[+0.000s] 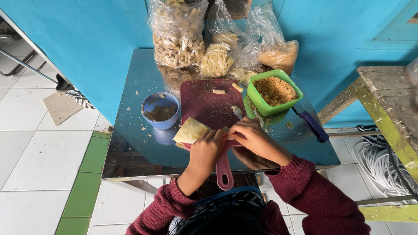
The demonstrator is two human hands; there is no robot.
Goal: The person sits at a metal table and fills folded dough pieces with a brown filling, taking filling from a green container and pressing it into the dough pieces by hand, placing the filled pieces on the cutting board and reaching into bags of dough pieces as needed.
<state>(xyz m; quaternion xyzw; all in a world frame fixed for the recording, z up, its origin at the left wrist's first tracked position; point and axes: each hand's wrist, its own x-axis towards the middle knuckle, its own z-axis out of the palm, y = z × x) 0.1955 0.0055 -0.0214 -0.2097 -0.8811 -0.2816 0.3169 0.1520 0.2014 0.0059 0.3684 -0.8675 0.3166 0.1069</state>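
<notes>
**Both hands on wrapper at cutting board**

Left hand fingers pressed together on a pale thin wrapper lying on the maroon cutting board. Right hand fingers curled at the wrapper's right end; grip unclear. Beyond the fingertips: blue bowl, green crumb container.

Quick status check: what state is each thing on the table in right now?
Left hand: pressing on the wrapper.
Right hand: fingers curled at the wrapper's edge.
Wrapper: partly folded, on the board.
Board: flat, handle toward the person.
Blue bowl: upright, brownish mix inside.
Green tub: open, full of brown crumbs.
Bags: upright against the wall, holding pale snacks.
</notes>
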